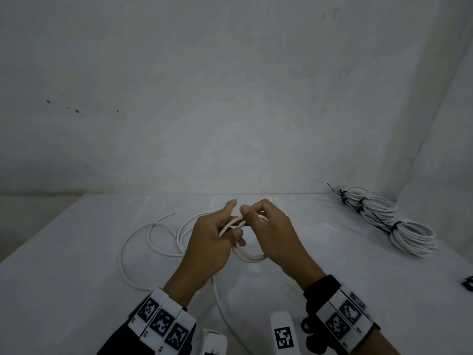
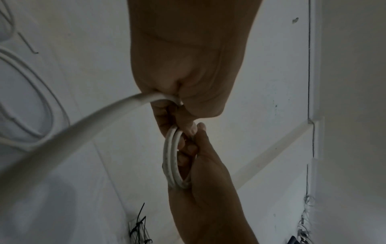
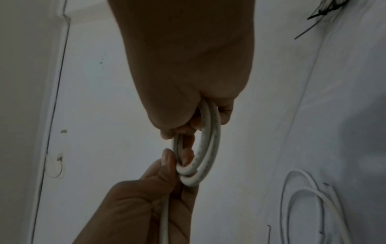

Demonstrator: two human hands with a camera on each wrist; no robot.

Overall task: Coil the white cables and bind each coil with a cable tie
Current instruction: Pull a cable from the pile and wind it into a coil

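Note:
A small coil of white cable (image 1: 247,254) hangs between both hands above the white table (image 1: 76,290). My left hand (image 1: 215,234) curls round the cable where it feeds into the coil. My right hand (image 1: 266,226) grips the coil's far side, thumb on top. In the left wrist view the coil (image 2: 172,158) shows as a few turns between the two hands, with the loose cable (image 2: 73,132) running off to the left. In the right wrist view the coil (image 3: 206,148) passes through the curled fingers. The cable's slack (image 1: 143,242) lies in loose loops on the table at the left.
Several bound white coils (image 1: 399,226) with black cable ties (image 1: 378,219) lie in a row at the table's back right, by the wall corner. A small dark object (image 1: 469,282) sits at the right edge. A white wall rises behind the table.

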